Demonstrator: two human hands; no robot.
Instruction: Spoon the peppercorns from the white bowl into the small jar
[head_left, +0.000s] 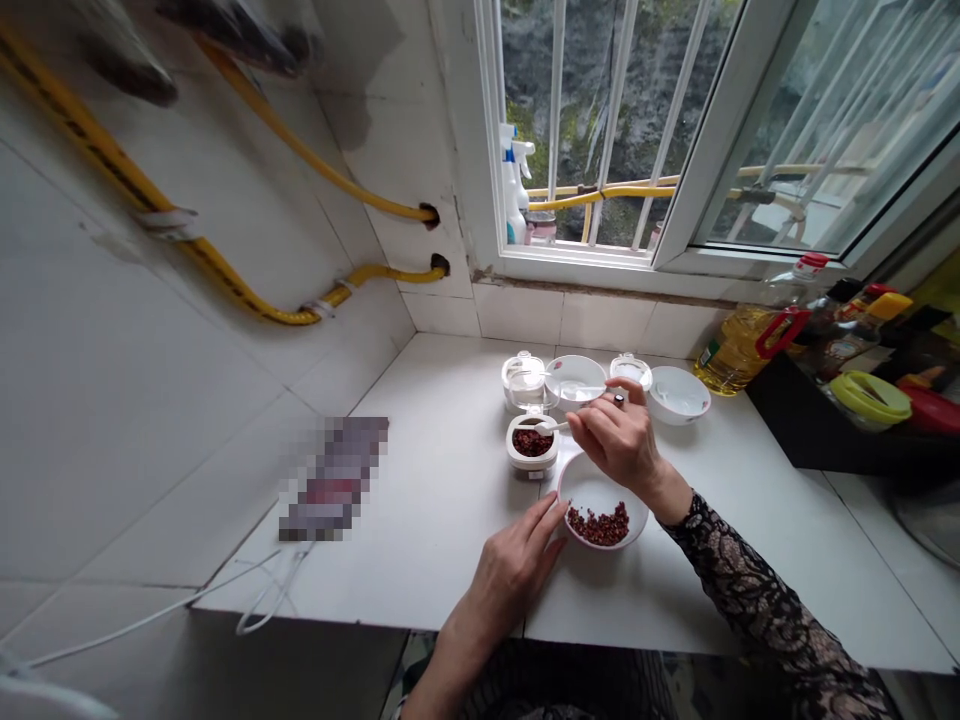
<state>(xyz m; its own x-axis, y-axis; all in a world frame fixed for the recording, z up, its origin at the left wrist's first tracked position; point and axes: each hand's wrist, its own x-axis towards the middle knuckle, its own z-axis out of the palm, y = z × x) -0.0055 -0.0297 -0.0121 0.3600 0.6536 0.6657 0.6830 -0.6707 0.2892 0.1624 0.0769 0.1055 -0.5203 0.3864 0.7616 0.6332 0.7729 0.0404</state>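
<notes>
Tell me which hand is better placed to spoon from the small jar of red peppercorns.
Right, probably. The right hand pinches the white spoon, its tip at the small jar. The left hand holds nothing, its fingers at the rim of the white bowl.

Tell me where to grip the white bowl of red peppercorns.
Take the white bowl by its rim on the near left side, where the left hand's fingers reach it. The low, round, open rim suits a pinch there, and that side seems best because the right hand hangs over the far side.
</notes>
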